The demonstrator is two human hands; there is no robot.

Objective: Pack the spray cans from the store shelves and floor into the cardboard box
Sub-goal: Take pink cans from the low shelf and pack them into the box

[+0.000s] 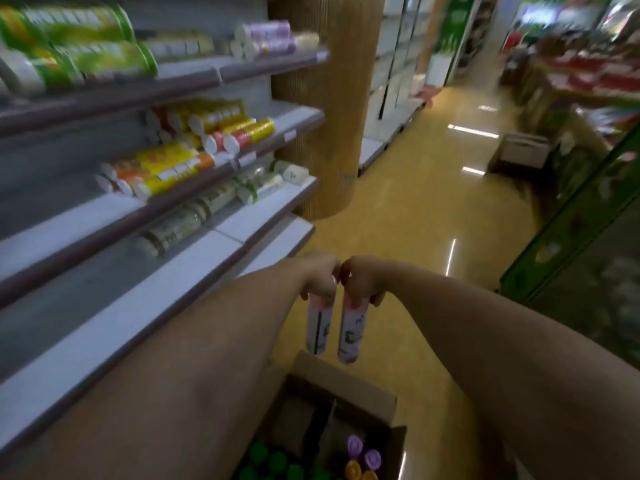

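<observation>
Pink spray cans are carried over the cardboard box (pixel 346 389) — one per hand.
Left hand (pixel 320 277) and right hand (pixel 363 278) are each closed in a grip on a cap, so left can (pixel 318 329) and right can (pixel 351 336) hang upright for lowering beside capped cans (pixel 363 455).

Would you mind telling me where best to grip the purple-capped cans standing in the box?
By the purple caps, from straight above. The cans stand upright in the cardboard box, packed beside yellow-capped cans, so only their tops are exposed.

I've got one can (pixel 319 332) hanging from my left hand (pixel 320 277) and another can (pixel 351 336) from my right hand (pixel 362 278), side by side. Cardboard box (pixel 349 386) sits right below them, shelves (pixel 194 258) off to the left.
</observation>
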